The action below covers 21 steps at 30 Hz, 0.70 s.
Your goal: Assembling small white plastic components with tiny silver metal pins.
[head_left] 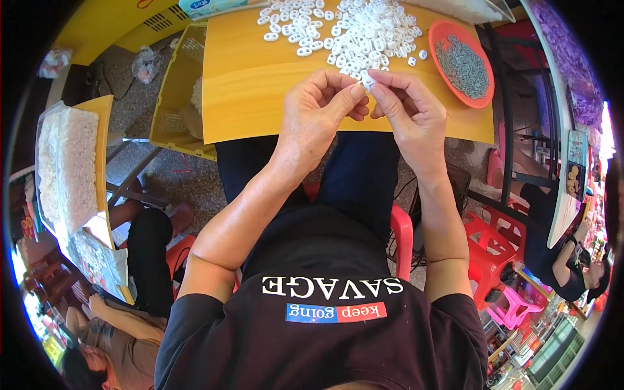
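The right hand (413, 107) pinches a small white plastic piece (368, 79) between thumb and forefinger, above the near part of the yellow table (253, 97). The left hand (325, 97) meets it from the left, thumb and forefinger drawn together right at the piece; whether they grip it or some smaller part, I cannot tell. The other fingers of both hands are curled.

Just beyond the fingers, a loose heap of white pieces (370, 32) covers the far middle of the table and thins out to the left; its near edge comes close to the fingertips. At the right of the table, near the right hand, sits an orange-red bowl (479, 102) of grey screws (463, 68). A clear tray (461, 10) stands at the far right, a blue packet (214, 6) at the far left.

Just left of the table is a yellow crate (170, 104), and farther left a clear tub (71, 162) full of white pieces. One co-worker (130, 338) sits at the near left, another person (572, 273) at the right, past a red stool (487, 247).
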Tool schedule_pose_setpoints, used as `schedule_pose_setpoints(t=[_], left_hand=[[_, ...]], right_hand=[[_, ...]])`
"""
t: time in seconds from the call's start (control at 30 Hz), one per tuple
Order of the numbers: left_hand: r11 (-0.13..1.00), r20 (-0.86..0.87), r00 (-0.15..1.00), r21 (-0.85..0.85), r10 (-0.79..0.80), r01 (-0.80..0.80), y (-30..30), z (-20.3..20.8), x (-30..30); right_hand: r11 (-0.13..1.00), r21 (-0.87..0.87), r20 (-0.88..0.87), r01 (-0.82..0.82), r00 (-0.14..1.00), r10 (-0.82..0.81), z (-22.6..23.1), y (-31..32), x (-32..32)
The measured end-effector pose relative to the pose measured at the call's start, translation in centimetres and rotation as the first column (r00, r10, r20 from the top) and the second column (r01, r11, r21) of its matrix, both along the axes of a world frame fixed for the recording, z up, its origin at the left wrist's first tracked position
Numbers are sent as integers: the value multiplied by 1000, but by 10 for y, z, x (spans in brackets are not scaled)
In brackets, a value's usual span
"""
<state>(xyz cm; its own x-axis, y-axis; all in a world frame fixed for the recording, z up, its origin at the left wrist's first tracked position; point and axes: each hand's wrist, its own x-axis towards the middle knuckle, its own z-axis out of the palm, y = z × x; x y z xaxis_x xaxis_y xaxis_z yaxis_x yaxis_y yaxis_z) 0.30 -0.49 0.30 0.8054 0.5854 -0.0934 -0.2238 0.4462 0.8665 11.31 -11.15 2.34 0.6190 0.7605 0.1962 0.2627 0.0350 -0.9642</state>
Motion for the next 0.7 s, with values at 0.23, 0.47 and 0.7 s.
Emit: schedule_pose_setpoints(t=[0.23,0.47,0.7], left_hand=[[993,20,998,-107,57,-54,1,-2,-2],[997,44,999,77,5,-9,10,-7,-19],[964,220,963,250,-153,96,4,-3,-28]], right_hand=[[991,130,-133,22,991,-5,-13,8,-12],[980,189,-362,-69,922,135,-15,10,-13],[943,311,-690,-117,654,309,-5,12,-35]])
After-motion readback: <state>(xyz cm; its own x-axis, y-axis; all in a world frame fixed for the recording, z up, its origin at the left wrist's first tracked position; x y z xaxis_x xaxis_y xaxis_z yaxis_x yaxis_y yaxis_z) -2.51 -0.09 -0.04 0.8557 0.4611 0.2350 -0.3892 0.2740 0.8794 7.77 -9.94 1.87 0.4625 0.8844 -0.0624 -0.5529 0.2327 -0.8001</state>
